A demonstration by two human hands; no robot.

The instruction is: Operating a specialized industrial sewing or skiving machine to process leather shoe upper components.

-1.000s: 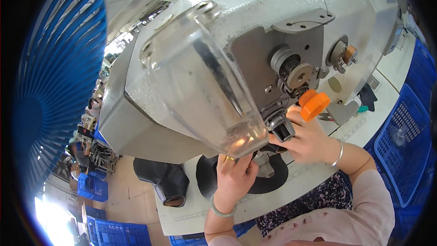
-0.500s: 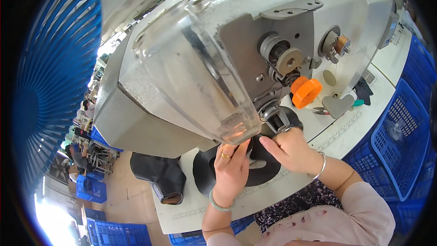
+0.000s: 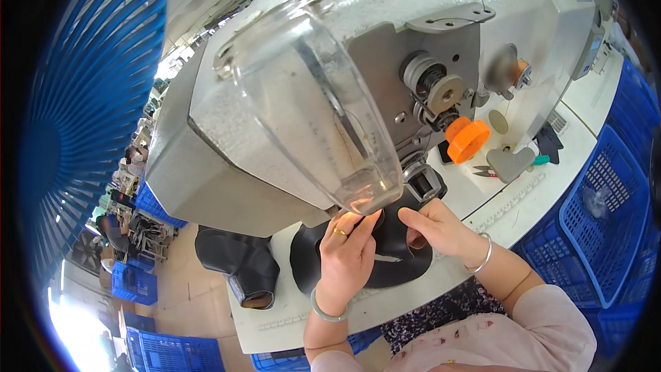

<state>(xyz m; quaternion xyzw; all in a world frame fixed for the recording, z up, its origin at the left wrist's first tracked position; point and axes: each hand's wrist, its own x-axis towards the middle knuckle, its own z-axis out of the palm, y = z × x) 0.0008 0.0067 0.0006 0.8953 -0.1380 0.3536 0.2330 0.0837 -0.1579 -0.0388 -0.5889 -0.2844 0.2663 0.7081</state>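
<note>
A black leather piece [image 3: 403, 272] lies curved around the working spot of a white sewing machine [image 3: 289, 186]. My left hand [image 3: 348, 255] has its fingers bent together on the leather, their tips partly hidden under the clear plastic guard [image 3: 317, 110]. With thumb and fingers, my right hand [image 3: 441, 231] grips a raised edge of the same piece, showing a brown underside. The needle area is out of sight behind the guard and my fingers. Another black leather piece [image 3: 237, 262], tube-shaped, rests at the left table edge.
An orange knob [image 3: 467, 141] and thread tensioners project from the machine. Small snips [image 3: 485, 171] lie on the white table [image 3: 296, 331] to the right. A blue fan [image 3: 89, 117] stands close on the left. Blue crates [image 3: 599, 213] flank the table's right side.
My right hand has drawn back slightly from the machine and lifted a leather edge. Leather now covers most of the grey metal that showed between my hands. The view has shifted a little.
</note>
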